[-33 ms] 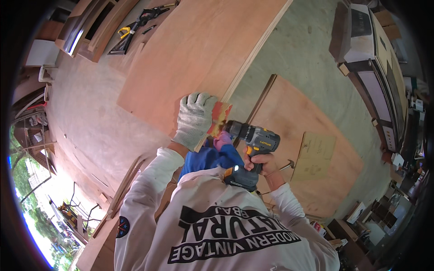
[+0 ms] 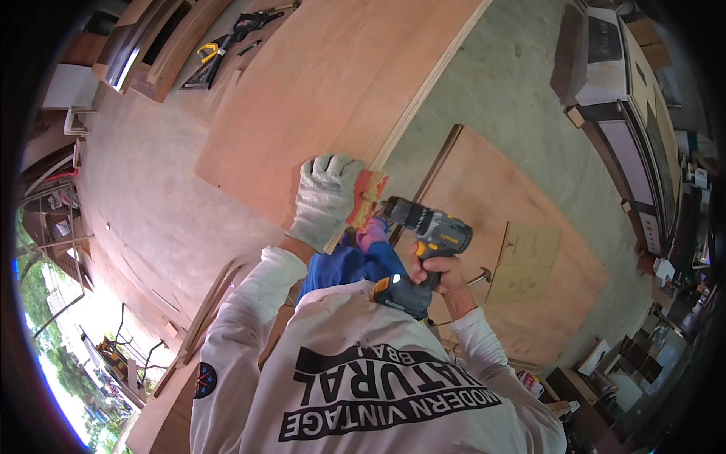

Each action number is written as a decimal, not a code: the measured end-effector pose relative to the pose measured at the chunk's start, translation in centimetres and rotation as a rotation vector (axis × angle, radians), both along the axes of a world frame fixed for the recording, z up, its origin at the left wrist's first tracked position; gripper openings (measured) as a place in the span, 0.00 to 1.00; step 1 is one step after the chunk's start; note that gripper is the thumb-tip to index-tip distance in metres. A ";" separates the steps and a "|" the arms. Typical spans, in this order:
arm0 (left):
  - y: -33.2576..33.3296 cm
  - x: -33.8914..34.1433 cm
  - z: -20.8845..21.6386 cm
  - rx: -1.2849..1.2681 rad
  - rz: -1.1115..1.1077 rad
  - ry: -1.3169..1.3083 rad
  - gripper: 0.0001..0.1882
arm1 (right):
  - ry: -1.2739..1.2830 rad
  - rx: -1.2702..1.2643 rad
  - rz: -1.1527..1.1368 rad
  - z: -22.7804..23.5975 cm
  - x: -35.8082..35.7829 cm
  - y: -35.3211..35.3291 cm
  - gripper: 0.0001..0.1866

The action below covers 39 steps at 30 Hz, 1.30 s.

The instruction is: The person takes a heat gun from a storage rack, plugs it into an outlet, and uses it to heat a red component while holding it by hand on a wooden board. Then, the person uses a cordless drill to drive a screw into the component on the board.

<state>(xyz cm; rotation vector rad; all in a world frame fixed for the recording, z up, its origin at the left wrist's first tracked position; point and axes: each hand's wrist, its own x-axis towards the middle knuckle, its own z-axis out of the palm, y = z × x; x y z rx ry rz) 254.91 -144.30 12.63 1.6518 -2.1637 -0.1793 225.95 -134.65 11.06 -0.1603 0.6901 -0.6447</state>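
Gloved left hand on the panel, bare right hand round a drill

Left hand (image 2: 327, 189), in a pale knit glove, lies over the near end of a wooden panel (image 2: 318, 91) that runs up toward 12 o'clock; its thumb is hidden, so I cannot tell whether it grips. Right hand (image 2: 441, 274), apart from it, is clamped round the handle of a cordless drill (image 2: 445, 233) at 3 o'clock. The drill's nose points to 9, just beside a red, scuffed piece (image 2: 368, 193) at the panel's end; contact cannot be made out.

Writing shows in several places. Small yellow lettering marks the drill's grey housing. At 6, the person's white shirt (image 2: 340, 318) carries large capitals on black bands, upside down from here. A round dark badge (image 2: 205, 380) with red and blue sits on the sleeve at 7:30. Toward 4, a cardboard sheet (image 2: 525, 261) bears faint dark print, near a hammer (image 2: 482, 276).
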 end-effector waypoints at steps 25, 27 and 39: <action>0.0 -0.2 -0.7 0.007 0.053 -0.044 0.19 | 0.030 -0.017 0.068 0.2 -3.0 0.2 0.27; -0.2 -0.1 -0.6 0.038 0.055 -0.048 0.19 | 0.024 0.010 0.052 -0.1 -3.0 0.5 0.27; -0.2 -0.5 0.3 0.033 0.127 -0.066 0.19 | -0.005 -0.023 0.012 0.4 -2.4 0.2 0.26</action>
